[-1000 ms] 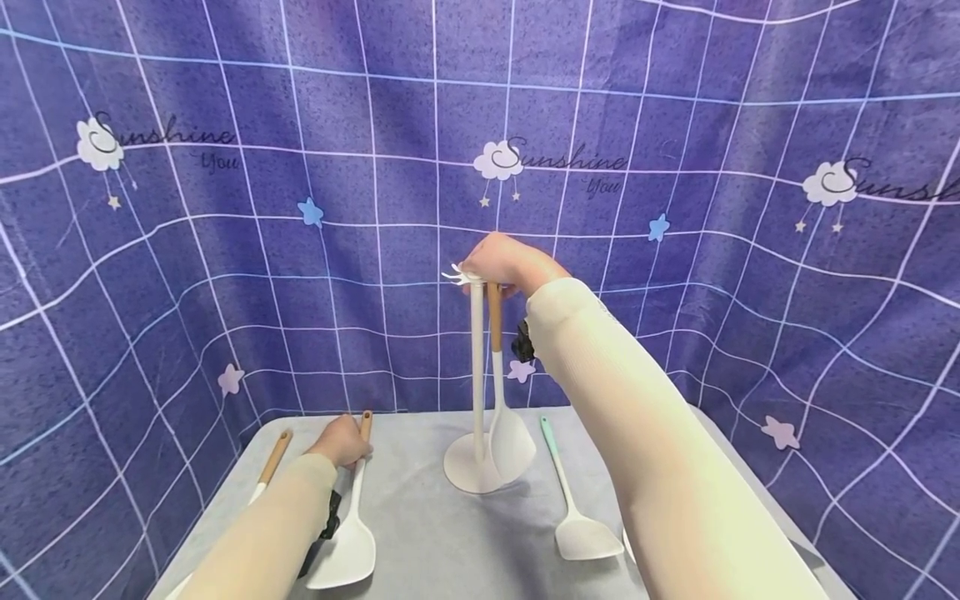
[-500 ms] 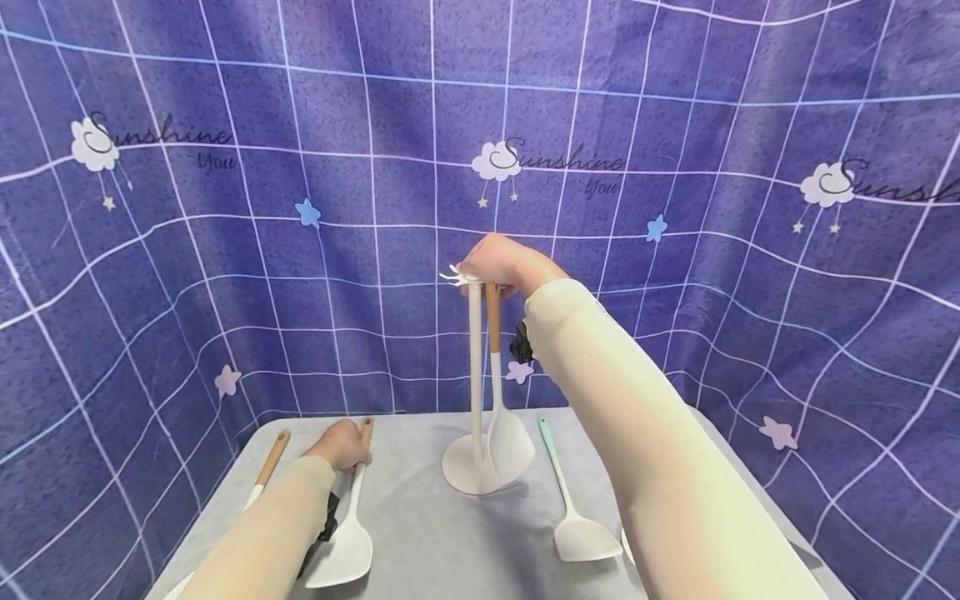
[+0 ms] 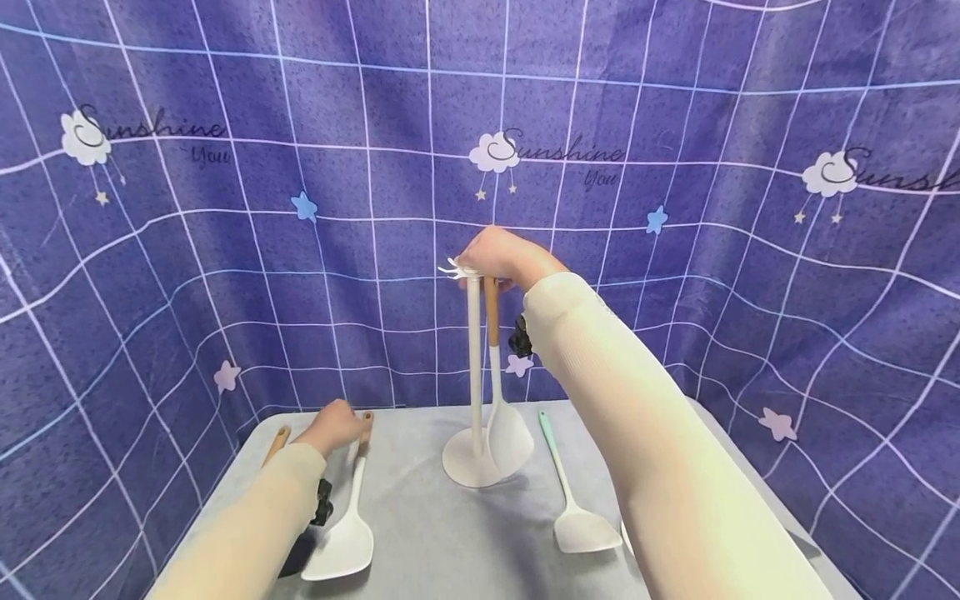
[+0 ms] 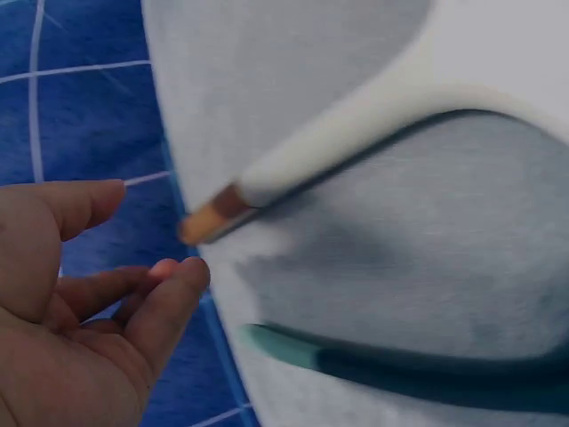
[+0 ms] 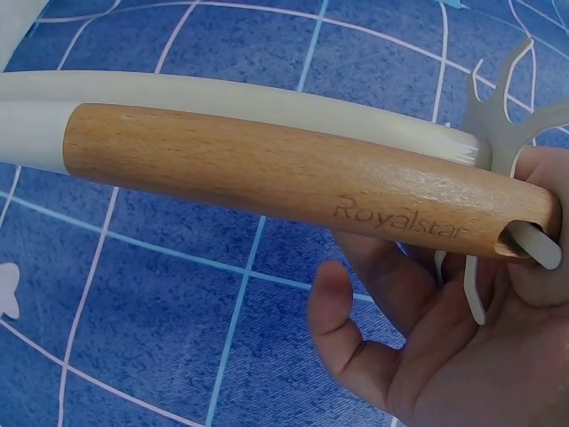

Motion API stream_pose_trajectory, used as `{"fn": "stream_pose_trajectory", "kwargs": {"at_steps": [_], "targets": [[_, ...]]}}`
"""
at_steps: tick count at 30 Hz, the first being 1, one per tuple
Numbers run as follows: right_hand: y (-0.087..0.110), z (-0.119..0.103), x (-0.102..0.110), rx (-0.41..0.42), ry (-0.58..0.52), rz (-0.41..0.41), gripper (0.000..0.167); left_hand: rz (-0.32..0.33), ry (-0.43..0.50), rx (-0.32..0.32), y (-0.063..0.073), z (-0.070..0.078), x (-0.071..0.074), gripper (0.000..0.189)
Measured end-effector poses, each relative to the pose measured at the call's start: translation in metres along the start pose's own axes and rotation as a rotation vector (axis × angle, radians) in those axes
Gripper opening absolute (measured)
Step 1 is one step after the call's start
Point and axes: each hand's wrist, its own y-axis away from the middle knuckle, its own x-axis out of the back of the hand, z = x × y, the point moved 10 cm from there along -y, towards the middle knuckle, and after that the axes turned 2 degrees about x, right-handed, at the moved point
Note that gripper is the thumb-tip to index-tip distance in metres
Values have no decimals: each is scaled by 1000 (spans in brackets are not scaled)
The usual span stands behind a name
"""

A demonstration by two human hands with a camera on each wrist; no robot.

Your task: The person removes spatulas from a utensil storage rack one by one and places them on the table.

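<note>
A white stand (image 3: 475, 367) with a round base carries a wooden-handled spatula (image 3: 510, 442); one of its hooks (image 5: 533, 245) passes through the hole in the handle end. My right hand (image 3: 495, 252) is at the stand's top, fingers curled about the hooks and that handle end. At the table's far left, my left hand (image 3: 336, 425) hovers by the handle end of a second wooden-handled white spatula (image 3: 343, 546). In the left wrist view, its thumb and fingers are apart with nothing between them. A teal handle (image 4: 284, 349) lies near those fingers.
Another wooden handle (image 3: 277, 442) lies partly under my left sleeve. Right of the stand lies a mint-handled white spatula (image 3: 585, 533). My right sleeve partly covers a white utensil (image 3: 626, 537). A purple curtain (image 3: 405, 192) rises behind the grey table (image 3: 427, 542).
My left hand has come off the second spatula's handle, rising and shifting slightly left. The right hand stays at the stand's top with the hung spatula. The head view has tilted a little.
</note>
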Motion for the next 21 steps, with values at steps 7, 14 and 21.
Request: {"fn": "stream_pose_trajectory", "kwargs": {"at_steps": [7, 14, 21], "targets": [[1, -1, -1, -12, -25, -11, 38, 120, 85, -137, 4, 58, 38, 49], [1, -3, -1, -5, -13, -5, 39, 260, 180, -285, 19, 132, 75, 34], [2, -1, 0, -8, -16, 3, 40, 313, 281, -356, 37, 186, 99, 47]]}}
